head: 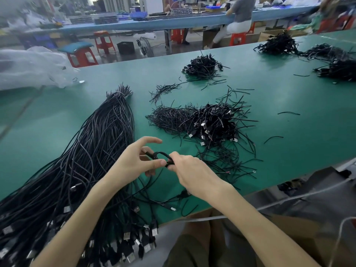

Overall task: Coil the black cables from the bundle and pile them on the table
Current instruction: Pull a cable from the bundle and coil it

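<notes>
Green-topped bench (308, 97) in what looks like a busy workshop. Behind it there's a long blue bench (154, 24) with a person (238, 16) sitting at it, red stools (82, 56) around, and a fan (145, 46) on the floor. A crumpled clear plastic bag (32, 66) sits on the bench at about 10 o'clock.

Both hands are up over the near edge, close together and working the same small black coil (160, 154). The left hand (134, 160) has its thumb pressed on the loop with the lower fingers curled behind it and the index finger sticking out loose above. The right hand (190, 174) is closed down tight, pinching the coil's other end. What the right fingertips are doing exactly I can't tell, they're tucked under.

The big bundle (92, 160) of long black cables lies flat just left of the hands, running from 7 o'clock (USB plugs hanging off the bench edge) up to a tied end at roughly 11 o'clock. The left forearm crosses over it.

The pile (213, 122) of finished coils is at about 1 o'clock from the hands, near but not touching, with a heap of short thin ties (169, 118) right against its left side. A smaller pile (204, 67) sits further back at 12, and more heaps (279, 44) are well off at 2 o'clock.
</notes>
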A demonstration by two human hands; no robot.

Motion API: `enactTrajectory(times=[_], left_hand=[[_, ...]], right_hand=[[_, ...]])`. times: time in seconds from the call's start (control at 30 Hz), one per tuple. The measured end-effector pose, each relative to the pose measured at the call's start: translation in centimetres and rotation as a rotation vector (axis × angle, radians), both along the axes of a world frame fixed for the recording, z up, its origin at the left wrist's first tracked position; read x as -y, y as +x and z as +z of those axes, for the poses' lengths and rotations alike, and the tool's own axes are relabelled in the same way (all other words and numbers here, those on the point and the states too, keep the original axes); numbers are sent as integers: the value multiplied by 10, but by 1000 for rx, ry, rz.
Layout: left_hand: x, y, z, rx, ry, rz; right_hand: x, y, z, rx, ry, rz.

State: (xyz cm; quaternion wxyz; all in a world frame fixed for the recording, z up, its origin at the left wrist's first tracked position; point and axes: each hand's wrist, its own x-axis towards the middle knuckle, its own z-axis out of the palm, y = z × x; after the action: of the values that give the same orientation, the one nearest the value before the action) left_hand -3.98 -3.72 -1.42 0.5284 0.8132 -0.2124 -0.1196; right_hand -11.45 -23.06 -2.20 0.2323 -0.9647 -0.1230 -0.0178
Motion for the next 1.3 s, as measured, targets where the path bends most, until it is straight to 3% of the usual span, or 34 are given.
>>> enactTrajectory(times=[0.13,0.2,0.37,0.63,0.73,0.97,1.07,1.2,1.3], left_hand=[[5,11,7,353,420,-165],[14,12,6,444,580,-231],[34,1,-1,509,729,-358],[41,-4,-5,697,972,-303],[42,-3,-9,623,923,-269],[49,-5,2,79,473,-305],[49,-7,3,-267,227,-353],[51,-7,-2,-201,215,-272],[49,0,-10,-127,225,-98]], right_hand=[[11,5,1,-78,-78,32],[16,8,5,-132,-77,26],[28,20,21,-233,84,-1],[40,33,25,-333,243,-55],[41,33,26,-301,262,-40],[45,29,24,-104,145,28],[46,26,21,37,21,103],[47,24,17,296,-211,119],[49,15,19,566,-353,10]])
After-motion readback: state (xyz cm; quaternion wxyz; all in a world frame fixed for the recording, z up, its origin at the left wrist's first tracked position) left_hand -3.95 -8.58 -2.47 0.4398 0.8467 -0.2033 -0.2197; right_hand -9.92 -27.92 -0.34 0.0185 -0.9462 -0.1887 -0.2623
